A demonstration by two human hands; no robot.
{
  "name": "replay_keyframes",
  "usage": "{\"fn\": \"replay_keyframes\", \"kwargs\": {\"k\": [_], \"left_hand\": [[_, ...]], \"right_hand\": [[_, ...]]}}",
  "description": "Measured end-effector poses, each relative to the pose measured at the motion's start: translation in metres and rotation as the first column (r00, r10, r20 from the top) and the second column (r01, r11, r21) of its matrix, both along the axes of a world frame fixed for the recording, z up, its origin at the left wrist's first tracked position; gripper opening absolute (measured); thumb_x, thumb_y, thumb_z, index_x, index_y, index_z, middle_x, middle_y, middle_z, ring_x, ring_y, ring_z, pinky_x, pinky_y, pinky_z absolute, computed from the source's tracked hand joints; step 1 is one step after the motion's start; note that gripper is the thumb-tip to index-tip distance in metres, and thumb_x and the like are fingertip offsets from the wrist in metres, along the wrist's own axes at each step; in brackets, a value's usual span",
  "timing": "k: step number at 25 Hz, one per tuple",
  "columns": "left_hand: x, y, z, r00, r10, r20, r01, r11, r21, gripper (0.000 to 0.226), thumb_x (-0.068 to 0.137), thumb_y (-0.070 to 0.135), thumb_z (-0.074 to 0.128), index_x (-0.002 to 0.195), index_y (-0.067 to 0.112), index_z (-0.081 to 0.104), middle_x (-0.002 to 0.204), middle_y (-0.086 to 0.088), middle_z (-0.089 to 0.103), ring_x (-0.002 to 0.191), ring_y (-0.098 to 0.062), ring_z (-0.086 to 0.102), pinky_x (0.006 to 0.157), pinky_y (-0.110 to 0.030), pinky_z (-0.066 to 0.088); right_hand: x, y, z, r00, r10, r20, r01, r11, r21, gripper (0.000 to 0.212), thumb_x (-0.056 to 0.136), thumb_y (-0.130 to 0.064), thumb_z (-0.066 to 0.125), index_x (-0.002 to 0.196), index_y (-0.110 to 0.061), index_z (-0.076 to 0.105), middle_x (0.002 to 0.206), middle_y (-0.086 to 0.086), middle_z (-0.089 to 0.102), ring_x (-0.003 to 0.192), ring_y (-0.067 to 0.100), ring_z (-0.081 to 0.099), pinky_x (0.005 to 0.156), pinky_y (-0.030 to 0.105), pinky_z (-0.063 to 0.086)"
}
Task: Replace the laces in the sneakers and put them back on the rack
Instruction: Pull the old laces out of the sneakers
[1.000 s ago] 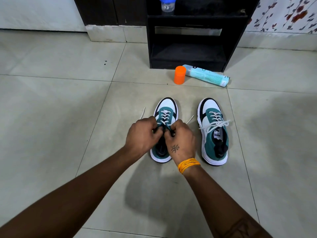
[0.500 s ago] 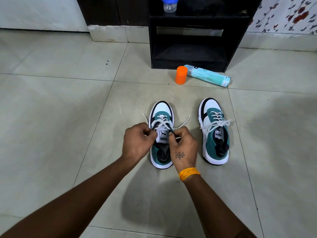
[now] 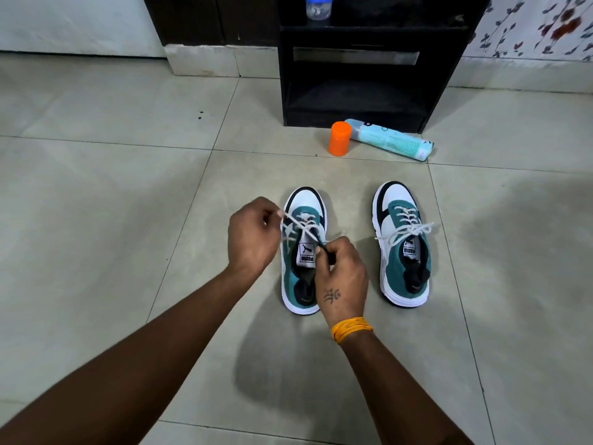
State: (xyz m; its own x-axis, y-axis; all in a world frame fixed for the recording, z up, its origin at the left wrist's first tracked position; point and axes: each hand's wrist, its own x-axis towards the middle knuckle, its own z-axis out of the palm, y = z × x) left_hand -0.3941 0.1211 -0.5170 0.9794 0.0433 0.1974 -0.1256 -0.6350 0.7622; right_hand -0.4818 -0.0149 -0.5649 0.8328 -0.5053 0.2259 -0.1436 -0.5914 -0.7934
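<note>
We have both hands on the left teal-and-white sneaker (image 3: 303,252), which sits on the pale tiled floor (image 3: 128,252) with its toe pointing away from us toward the black shoe rack (image 3: 353,75). Its long axis runs straight ahead from heel to toe. Our left hand (image 3: 253,232) is just beside the shoe's left flank, fingers curled and pinching one end of the white flat lace (image 3: 305,228). Our right hand (image 3: 341,274) sits over the shoe's right collar, near the tongue label, fingers closed on what looks like the other end. The lace runs taut on a diagonal between them, rising from the right fingers to the left ones and crossing the shoe's axis above the eyelets.

That diagonal is what the coming move turns on, we judge: the two ends lie on opposite sides of the tongue, so each hand is nearest its own side for tying.

The right teal-and-white sneaker (image 3: 402,245) stands well apart, parallel, already tied in a bow. An orange plastic cap (image 3: 339,138) and a pale blue spray can (image 3: 390,143) lie touching, near the rack's foot.
</note>
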Motion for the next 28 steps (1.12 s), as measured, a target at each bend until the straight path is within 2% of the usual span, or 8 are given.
{"fn": "replay_keyframes", "kwargs": {"k": [3, 9, 12, 14, 19, 22, 25, 28], "left_hand": [[0.002, 0.008, -0.005, 0.985, 0.092, -0.146, -0.087, 0.995, 0.045, 0.004, 0.095, 0.024, 0.066, 0.095, 0.025, 0.070, 0.075, 0.009, 0.067, 0.078, -0.021, 0.068, 0.064, -0.024, 0.045], [-0.010, 0.005, -0.002, 0.902, -0.414, 0.125, 0.280, 0.779, 0.561, 0.031, 0.094, 0.035, 0.045, 0.110, 0.027, 0.070, 0.090, 0.002, 0.064, 0.074, -0.027, 0.067, 0.057, -0.033, 0.048], [-0.004, 0.005, -0.009, 0.989, -0.143, 0.047, 0.134, 0.979, 0.154, 0.019, 0.093, 0.028, 0.059, 0.095, 0.023, 0.077, 0.080, 0.006, 0.071, 0.066, -0.018, 0.064, 0.059, -0.028, 0.047], [0.007, 0.012, -0.010, 0.926, 0.145, -0.350, -0.247, 0.932, -0.267, 0.011, 0.089, 0.021, 0.069, 0.088, 0.017, 0.079, 0.067, 0.002, 0.070, 0.059, -0.022, 0.063, 0.055, -0.024, 0.045], [-0.002, 0.018, -0.009, 0.986, -0.160, -0.037, 0.163, 0.938, 0.305, 0.043, 0.090, 0.024, 0.065, 0.133, 0.030, 0.063, 0.073, 0.005, 0.069, 0.072, -0.022, 0.065, 0.066, -0.032, 0.051], [-0.003, 0.007, -0.008, 0.896, -0.442, 0.053, 0.376, 0.815, 0.440, 0.024, 0.095, 0.032, 0.053, 0.107, 0.026, 0.073, 0.084, 0.003, 0.071, 0.078, -0.025, 0.067, 0.063, -0.036, 0.052], [-0.001, 0.005, -0.020, 0.979, -0.166, -0.118, 0.178, 0.979, 0.100, 0.016, 0.091, 0.025, 0.059, 0.083, 0.017, 0.071, 0.074, 0.000, 0.073, 0.064, -0.022, 0.070, 0.060, -0.033, 0.053], [0.006, 0.015, -0.017, 0.825, 0.128, -0.551, -0.276, 0.941, -0.194, 0.014, 0.087, 0.008, 0.057, 0.081, 0.008, 0.069, 0.074, -0.014, 0.075, 0.047, -0.020, 0.066, 0.049, -0.029, 0.050]], "right_hand": [[0.000, 0.004, 0.001, 1.000, 0.002, -0.001, -0.002, 1.000, -0.023, 0.016, 0.097, -0.021, 0.064, 0.087, -0.016, 0.052, 0.084, 0.001, 0.060, 0.076, 0.026, 0.058, 0.065, 0.039, 0.045], [0.001, 0.006, 0.004, 0.999, 0.031, -0.019, -0.032, 0.995, -0.090, 0.016, 0.097, -0.018, 0.062, 0.089, -0.014, 0.049, 0.084, 0.005, 0.058, 0.077, 0.031, 0.055, 0.065, 0.038, 0.038], [0.000, 0.003, 0.003, 1.000, 0.019, -0.015, -0.020, 0.997, -0.079, 0.017, 0.098, -0.019, 0.062, 0.089, -0.015, 0.049, 0.084, 0.004, 0.058, 0.076, 0.029, 0.055, 0.064, 0.035, 0.036], [-0.001, 0.003, 0.003, 1.000, 0.015, -0.017, -0.016, 0.997, -0.079, 0.017, 0.097, -0.019, 0.063, 0.088, -0.015, 0.050, 0.084, 0.003, 0.058, 0.076, 0.028, 0.055, 0.064, 0.034, 0.035], [0.001, 0.003, 0.003, 0.999, 0.028, -0.038, -0.031, 0.995, -0.095, 0.016, 0.097, -0.020, 0.063, 0.089, -0.015, 0.050, 0.086, 0.004, 0.059, 0.078, 0.030, 0.057, 0.064, 0.036, 0.036], [0.002, 0.004, 0.003, 0.998, 0.045, -0.043, -0.049, 0.994, -0.102, 0.015, 0.097, -0.019, 0.062, 0.090, -0.014, 0.050, 0.087, 0.006, 0.059, 0.079, 0.032, 0.056, 0.064, 0.037, 0.037], [0.000, 0.003, 0.002, 0.998, 0.055, -0.033, -0.058, 0.993, -0.105, 0.017, 0.099, -0.021, 0.061, 0.090, -0.014, 0.048, 0.086, 0.006, 0.058, 0.078, 0.032, 0.056, 0.064, 0.037, 0.036], [0.000, 0.002, 0.002, 0.998, 0.055, -0.041, -0.059, 0.992, -0.108, 0.017, 0.099, -0.021, 0.061, 0.089, -0.014, 0.048, 0.086, 0.005, 0.058, 0.078, 0.031, 0.056, 0.064, 0.034, 0.033]]}}
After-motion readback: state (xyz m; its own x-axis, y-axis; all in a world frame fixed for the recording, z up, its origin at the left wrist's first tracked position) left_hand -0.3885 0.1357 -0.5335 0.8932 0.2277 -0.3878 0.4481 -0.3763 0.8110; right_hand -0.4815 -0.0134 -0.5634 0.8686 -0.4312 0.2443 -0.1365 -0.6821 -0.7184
